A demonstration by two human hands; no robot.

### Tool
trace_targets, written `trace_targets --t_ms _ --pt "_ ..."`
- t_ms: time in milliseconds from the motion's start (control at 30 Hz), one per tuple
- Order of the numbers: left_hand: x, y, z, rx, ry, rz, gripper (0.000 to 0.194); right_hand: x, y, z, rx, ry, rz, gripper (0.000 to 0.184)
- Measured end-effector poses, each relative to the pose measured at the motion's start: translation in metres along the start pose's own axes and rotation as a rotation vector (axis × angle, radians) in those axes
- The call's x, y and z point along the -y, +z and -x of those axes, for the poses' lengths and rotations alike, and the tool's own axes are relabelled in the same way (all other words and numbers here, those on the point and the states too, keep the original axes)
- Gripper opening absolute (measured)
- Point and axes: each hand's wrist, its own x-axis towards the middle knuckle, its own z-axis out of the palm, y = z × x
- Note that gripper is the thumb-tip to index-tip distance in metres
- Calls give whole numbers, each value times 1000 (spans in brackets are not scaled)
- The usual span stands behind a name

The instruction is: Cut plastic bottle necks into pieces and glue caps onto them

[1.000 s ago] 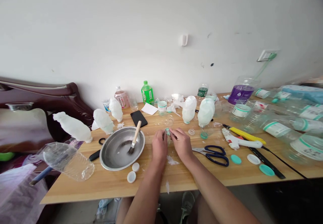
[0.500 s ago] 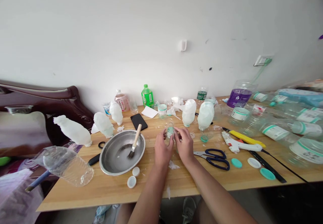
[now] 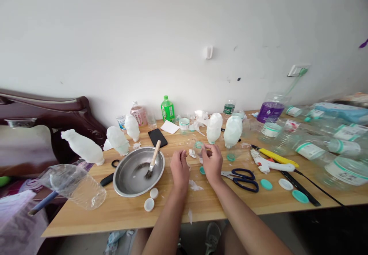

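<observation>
My left hand (image 3: 180, 168) is closed with the thumb on top, just above the table; whatever its fingers may hold is hidden. To its right, my right hand (image 3: 212, 163) is pinched, fingertips pointing left, and I cannot make out what is in them. Beside those fingertips is a small clear plastic piece with a green ring (image 3: 198, 144); whether they touch it I cannot tell. A crumpled white paper scrap (image 3: 192, 153) shows between the hands. A green cap (image 3: 202, 170) lies near my right wrist, and torn paper (image 3: 196, 186) lies between the forearms.
Left stands a metal bowl (image 3: 122, 184) with a brush (image 3: 155, 154) in it. Scissors (image 3: 243, 179), a glue gun (image 3: 270, 164) and a yellow cutter (image 3: 276, 157) lie right. White-covered bottle shapes (image 3: 214, 127) stand behind; clear bottles (image 3: 312, 150) crowd the right side.
My hands have moved apart: the left went slightly left and down, the right shifted a little right. The small clear piece, previously between both hands' fingers, now appears beside the right fingertips.
</observation>
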Motion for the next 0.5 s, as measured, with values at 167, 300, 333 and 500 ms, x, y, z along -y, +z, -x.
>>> trace_targets --t_ms 167,300,333,500 --pt "3 3 -3 34 -16 35 30 4 -1 1 23 -90 9 19" --pt "1 2 -2 68 -7 46 32 4 -1 1 7 -124 22 18" --pt "0 2 -1 81 7 45 31 4 -1 1 3 -129 26 18" --pt "0 9 2 147 89 30 27 7 -3 1 37 -168 32 18"
